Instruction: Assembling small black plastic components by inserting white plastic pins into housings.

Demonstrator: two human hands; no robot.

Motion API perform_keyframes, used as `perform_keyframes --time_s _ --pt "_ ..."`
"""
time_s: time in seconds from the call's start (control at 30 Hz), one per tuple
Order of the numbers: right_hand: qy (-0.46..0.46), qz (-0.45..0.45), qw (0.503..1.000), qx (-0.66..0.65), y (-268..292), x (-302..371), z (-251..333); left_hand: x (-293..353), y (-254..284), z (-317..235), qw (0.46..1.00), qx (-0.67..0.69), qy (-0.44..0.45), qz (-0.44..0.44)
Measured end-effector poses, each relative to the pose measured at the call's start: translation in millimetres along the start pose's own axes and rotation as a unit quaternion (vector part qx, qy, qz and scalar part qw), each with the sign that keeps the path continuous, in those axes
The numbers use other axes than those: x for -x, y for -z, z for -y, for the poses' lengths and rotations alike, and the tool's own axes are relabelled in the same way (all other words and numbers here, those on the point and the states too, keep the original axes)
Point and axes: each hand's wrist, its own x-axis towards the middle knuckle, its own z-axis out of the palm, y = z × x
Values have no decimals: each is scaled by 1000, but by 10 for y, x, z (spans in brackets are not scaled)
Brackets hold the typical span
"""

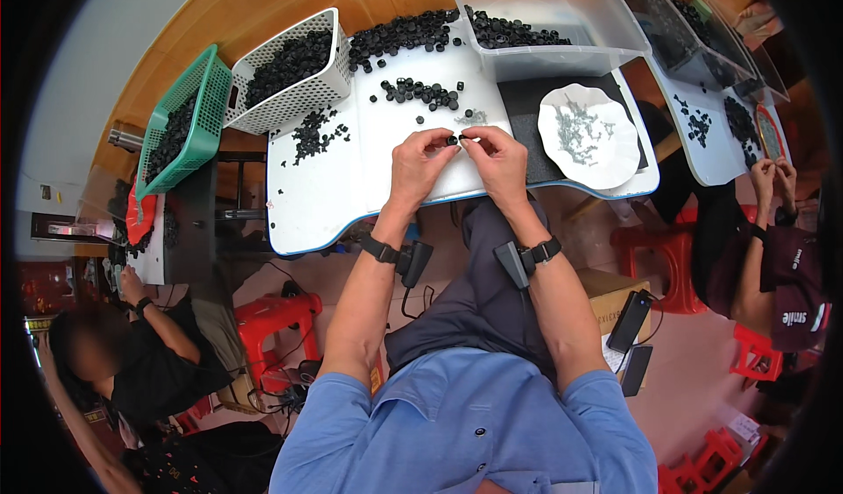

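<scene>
Over the front of the white table (325, 195), my two hands meet fingertip to fingertip. Thumb and fingers of my left hand (419, 167) pinch a small round black cap (452, 141). My right hand (500, 165) is closed in a pinch right beside it, on a tiny dark piece (463, 137) whose kind I cannot make out. Just beyond my fingers lie a loose group of black caps (426, 93) and a small scatter of grey bits (472, 118). Off to the left spreads a pile of smaller black parts (314, 136).
A white scalloped plate (615, 171) with small grey pieces rests on a black mat (524, 108) at right. Behind stand a clear bin (562, 62), a white basket (331, 72) and a green basket (200, 143), all holding black parts. Other people sit at tables on both sides.
</scene>
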Motion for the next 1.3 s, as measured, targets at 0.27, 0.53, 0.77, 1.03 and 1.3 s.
perform_keyframes --time_s 0.27,0.53,0.77,1.03,1.3 --pt "21 24 999 42 -22 -2 -31 7 12 -32 999 -20 -28 7" --pt "31 15 997 62 -67 14 13 10 56 -20 1000 -8 -24 15" --pt "12 34 999 39 -24 3 -37 -7 81 26 999 18 -21 43" --pt "2 30 998 50 -48 11 -49 -9 66 46 999 22 -6 48" --pt "-4 19 999 48 -58 10 -60 -15 74 88 997 56 -7 49"
